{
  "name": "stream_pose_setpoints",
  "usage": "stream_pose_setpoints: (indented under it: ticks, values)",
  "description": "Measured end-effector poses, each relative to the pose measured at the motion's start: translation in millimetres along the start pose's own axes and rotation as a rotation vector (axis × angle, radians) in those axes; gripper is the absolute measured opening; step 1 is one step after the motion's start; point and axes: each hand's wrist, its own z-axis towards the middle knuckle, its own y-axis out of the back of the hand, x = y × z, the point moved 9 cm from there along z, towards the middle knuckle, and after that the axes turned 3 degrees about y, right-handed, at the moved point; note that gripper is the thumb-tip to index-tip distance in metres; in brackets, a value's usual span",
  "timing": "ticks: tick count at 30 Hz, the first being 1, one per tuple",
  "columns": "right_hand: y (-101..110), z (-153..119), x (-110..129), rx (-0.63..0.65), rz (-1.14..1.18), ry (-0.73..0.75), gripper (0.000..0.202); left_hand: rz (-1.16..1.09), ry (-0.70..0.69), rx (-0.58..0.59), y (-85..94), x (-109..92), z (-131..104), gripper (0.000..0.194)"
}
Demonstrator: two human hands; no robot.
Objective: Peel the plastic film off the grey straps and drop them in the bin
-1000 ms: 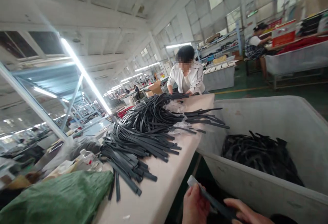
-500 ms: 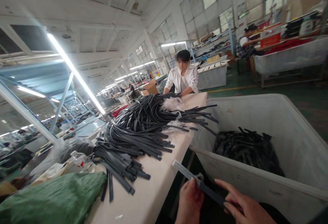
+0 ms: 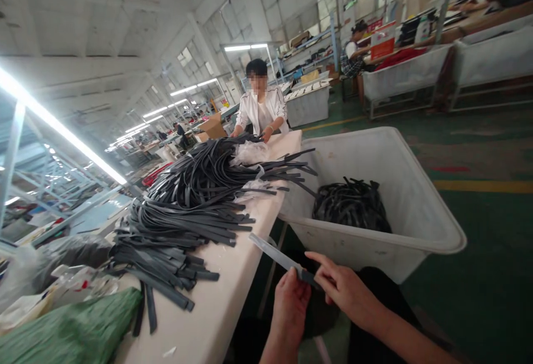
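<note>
Over my lap, a flat strap (image 3: 271, 252) slants between my two hands, its pale grey side showing toward the far tip and its dark side near my right hand. My left hand (image 3: 290, 304) pinches it around the middle with thumb and fingers. Close beside, my right hand (image 3: 339, 286) has curled fingers on the dark part, while its index finger stretches out above. The end of the strap inside the right hand is hidden. To the left, a big heap of similar dark straps (image 3: 195, 186) lies on the pale tabletop (image 3: 233, 275).
A white plastic bin (image 3: 416, 186) on the right holds a pile of dark straps (image 3: 352, 206). Green sheeting (image 3: 75, 330) and clear plastic bags (image 3: 70, 258) lie at the left. Across the table, a co-worker (image 3: 262, 106) in a white jacket has both hands at the heap.
My view has swung to the right. My hands have come closer together along the strap, more of its pale side shows, and my right index finger has lifted away.
</note>
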Motion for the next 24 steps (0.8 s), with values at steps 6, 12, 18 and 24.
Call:
stream_pose_setpoints:
  ticks: [6, 12, 18, 24]
  values:
    - [3, -4, 19, 0.04, -0.059, 0.043, 0.047, 0.064, -0.081, 0.062, -15.4, -19, -6, 0.031]
    - [10, -29, 2, -0.003, -0.15, -0.078, 0.048, 0.082, 0.131, 0.123, -22.1, 38, -11, 0.027]
    - [25, -71, -18, -0.007, -0.084, -0.21, 0.051, 0.084, 0.229, 0.081, -17.3, 70, -20, 0.024]
    - [39, -100, -27, -0.061, -0.327, -0.261, 0.048, 0.13, 0.503, 0.135, -27.8, 127, -50, 0.015]
